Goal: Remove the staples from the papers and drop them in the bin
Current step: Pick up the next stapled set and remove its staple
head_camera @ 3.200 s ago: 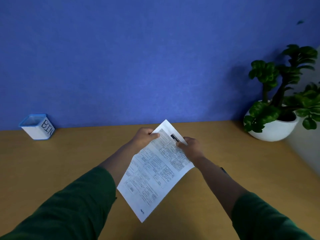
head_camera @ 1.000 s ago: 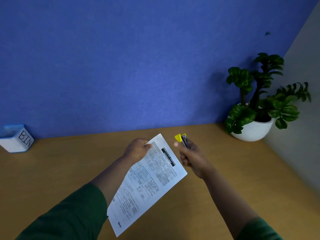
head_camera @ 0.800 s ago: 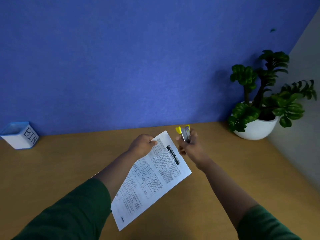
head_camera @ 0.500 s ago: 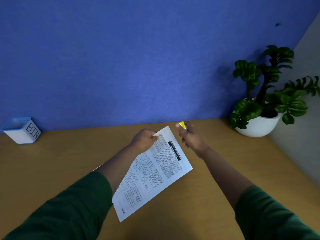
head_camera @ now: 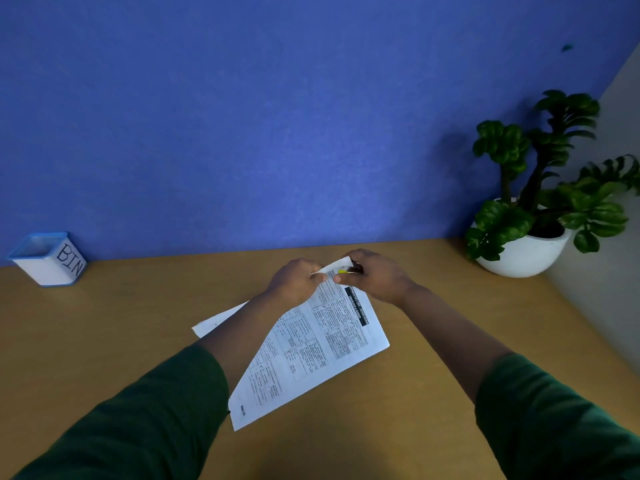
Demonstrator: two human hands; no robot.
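Note:
Printed white papers (head_camera: pixel 311 348) are held above the wooden desk (head_camera: pixel 104 334), their top corner pinched by my left hand (head_camera: pixel 294 282). My right hand (head_camera: pixel 374 275) grips a yellow staple remover (head_camera: pixel 343 271) and presses it against that same top corner; most of the tool is hidden inside the fist. No staple can be made out. A small white bin (head_camera: pixel 48 259) with a blue rim, lettered "BIN", stands at the far left against the blue wall.
A potted green plant (head_camera: pixel 533 216) in a round white pot stands at the back right corner. A grey wall runs along the desk's right side. Another sheet edge (head_camera: pixel 214 323) shows behind my left forearm.
My right hand picked up the yellow staple remover, raised it, then brought it left onto the papers' top corner. My left hand kept hold of the papers throughout.

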